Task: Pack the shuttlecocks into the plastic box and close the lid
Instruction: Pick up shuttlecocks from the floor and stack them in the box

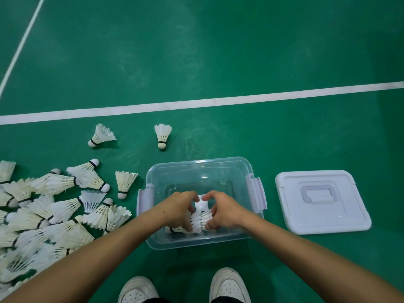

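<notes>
Down inside the box, near wall, left hand and right hand both grasp a bunch of shuttlecocks. Squeezing could crush feathers; a loose release may topple them. The pile waits left, the lid right.

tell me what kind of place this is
Most likely an indoor badminton court: a green sports floor with white court lines, and feather shuttlecocks heaped on it beside a clear plastic box that both hands reach into.
</notes>
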{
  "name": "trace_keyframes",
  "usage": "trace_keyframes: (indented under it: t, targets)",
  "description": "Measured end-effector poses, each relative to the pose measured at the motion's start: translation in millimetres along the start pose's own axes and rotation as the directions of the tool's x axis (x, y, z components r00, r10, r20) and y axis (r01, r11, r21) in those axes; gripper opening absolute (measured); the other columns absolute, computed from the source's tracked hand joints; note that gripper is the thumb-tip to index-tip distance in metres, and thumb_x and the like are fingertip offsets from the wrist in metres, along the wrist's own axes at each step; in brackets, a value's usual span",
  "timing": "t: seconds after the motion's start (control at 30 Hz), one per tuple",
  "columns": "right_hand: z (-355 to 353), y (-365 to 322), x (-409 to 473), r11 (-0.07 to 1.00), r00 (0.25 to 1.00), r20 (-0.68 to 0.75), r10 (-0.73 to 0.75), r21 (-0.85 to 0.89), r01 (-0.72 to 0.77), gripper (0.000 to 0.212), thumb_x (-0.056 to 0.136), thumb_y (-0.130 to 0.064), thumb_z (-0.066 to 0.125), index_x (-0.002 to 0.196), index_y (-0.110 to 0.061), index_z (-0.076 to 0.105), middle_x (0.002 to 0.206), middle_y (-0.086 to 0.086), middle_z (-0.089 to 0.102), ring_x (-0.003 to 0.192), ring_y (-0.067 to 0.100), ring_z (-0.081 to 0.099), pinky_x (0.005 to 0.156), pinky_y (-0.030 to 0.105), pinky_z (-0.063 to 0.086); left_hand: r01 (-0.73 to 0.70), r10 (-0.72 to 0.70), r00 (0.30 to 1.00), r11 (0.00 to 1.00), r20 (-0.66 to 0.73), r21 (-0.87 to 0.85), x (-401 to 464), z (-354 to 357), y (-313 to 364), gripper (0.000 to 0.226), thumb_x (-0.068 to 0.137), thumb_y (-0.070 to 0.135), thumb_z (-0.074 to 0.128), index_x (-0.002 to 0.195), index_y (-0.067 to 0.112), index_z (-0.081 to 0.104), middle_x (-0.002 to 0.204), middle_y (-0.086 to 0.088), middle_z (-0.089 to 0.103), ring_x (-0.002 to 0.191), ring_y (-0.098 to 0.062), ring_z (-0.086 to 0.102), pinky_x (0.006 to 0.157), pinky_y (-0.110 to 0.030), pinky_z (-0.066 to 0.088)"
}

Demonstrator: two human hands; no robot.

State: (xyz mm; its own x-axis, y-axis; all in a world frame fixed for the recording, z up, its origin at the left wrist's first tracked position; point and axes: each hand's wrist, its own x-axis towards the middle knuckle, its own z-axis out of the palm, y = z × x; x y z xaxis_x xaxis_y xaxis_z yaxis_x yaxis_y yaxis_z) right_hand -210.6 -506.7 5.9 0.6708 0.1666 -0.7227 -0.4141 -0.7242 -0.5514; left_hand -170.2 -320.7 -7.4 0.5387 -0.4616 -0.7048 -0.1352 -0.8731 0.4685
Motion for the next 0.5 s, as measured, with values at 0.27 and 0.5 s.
trace_keyframes:
  t: [0.27, 0.5]
  targets:
    - [-9.1, -4.0, -9.3, 0.998, 1.000, -0.015, 0.002, -0.063, -0.003, 0.100, 0.074, -0.025, 0.095, 0.154, -0.020, 0.036, 0.111, -0.002, 0.066, 0.099, 0.018, 0.068, 0.090, 0.036, 0.058, -0.012, 0.027, 0.993, 0.991, -0.111, 0.131, -21.4, -5.5, 13.1, 0.091, 0.070, 0.030, 0.096, 0.143, 0.018, 0.044, 0.134, -0.006, 0.059, 0.119, -0.026, 0.060, 0.098, -0.042, 0.055]
    - [-62.2, -32.1, -55.3, 0.983, 0.952, -0.245, -0.185, -0.043, 0.180, 0.061, 0.085, -0.032, 0.087, 0.137, -0.026, 0.056, 0.091, -0.008, 0.076, 0.084, 0.004, 0.072, 0.084, 0.036, 0.061, -0.260, 0.140, 0.822, 0.955, -0.552, -0.145, -113.7, -76.9, 4.5, 0.055, 0.081, 0.037, 0.088, 0.129, 0.029, 0.063, 0.113, 0.015, 0.070, 0.098, 0.000, 0.069, 0.083, -0.023, 0.061]
